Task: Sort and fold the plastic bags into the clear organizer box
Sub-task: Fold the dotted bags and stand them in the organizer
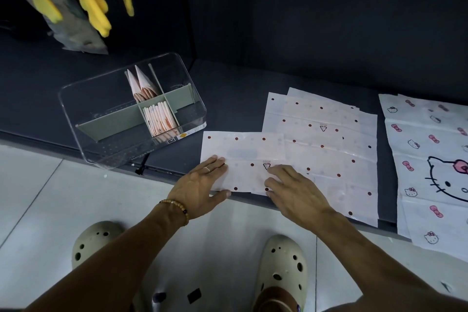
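Thin, creased polka-dot plastic bag (pixel 243 159) at frame centre, pinned flat on dark matte shelf (pixel 228 99) by left hand (pixel 200 185) and right hand (pixel 296 190), fingers spread, gripping nothing. Clear rectangular organizer box (pixel 131 109) upper left.

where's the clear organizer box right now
In the head view the clear organizer box sits left of centre on the dark surface, just left of the dotted bag that both hands press flat, with folded bags standing in its middle compartments.
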`<action>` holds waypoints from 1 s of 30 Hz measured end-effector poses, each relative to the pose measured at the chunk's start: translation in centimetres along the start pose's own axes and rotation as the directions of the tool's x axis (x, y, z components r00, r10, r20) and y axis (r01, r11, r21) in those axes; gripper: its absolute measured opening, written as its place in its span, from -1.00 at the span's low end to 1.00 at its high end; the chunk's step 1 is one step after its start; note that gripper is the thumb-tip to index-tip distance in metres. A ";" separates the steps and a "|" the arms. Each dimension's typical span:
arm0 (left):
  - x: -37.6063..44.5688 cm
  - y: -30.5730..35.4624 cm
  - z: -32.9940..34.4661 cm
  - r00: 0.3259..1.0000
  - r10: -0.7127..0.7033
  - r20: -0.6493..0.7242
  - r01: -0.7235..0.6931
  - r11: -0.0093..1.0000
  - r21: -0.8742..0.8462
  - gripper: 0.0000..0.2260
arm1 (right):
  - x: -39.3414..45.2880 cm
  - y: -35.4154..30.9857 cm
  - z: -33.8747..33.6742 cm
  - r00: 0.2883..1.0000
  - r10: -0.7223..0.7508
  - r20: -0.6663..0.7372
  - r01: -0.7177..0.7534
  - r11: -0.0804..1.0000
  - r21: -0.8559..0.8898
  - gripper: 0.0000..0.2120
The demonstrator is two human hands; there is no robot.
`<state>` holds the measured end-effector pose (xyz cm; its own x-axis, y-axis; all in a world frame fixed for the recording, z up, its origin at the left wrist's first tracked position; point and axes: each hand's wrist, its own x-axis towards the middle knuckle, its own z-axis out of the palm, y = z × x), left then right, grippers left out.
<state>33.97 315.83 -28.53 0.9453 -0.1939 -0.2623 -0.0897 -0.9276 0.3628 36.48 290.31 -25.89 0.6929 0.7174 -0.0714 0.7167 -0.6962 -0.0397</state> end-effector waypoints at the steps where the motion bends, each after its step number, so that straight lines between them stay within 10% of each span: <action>1: 0.0 0.0 0.0 1.000 0.000 0.002 0.000 1.000 0.001 -0.35 | 0.1 -0.1 -0.2 1.000 0.012 0.016 -0.012 1.000 -0.005 -0.91; 16: 1.1 1.2 -3.4 0.997 -0.025 -0.069 0.021 0.998 -0.059 -0.72 | 2.8 1.4 -1.7 0.922 0.376 0.094 -0.378 0.818 0.434 -0.66; 22: 2.1 -0.3 -4.4 0.957 -0.268 -0.107 0.225 0.925 -0.306 -0.72 | 5.1 3.0 -1.4 0.696 0.698 0.168 -0.574 0.400 0.715 -0.92; 30: 4.5 -0.7 -3.3 0.839 -0.502 -0.208 0.473 0.863 -0.175 -0.71 | 7.9 3.5 0.1 0.618 0.777 0.121 -0.700 0.473 0.535 -0.64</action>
<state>39.29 316.63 -26.99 0.9037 0.3693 -0.2166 0.4248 -0.8367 0.3455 44.43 293.54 -26.68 0.9756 -0.1007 -0.1953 -0.1876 -0.8443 -0.5019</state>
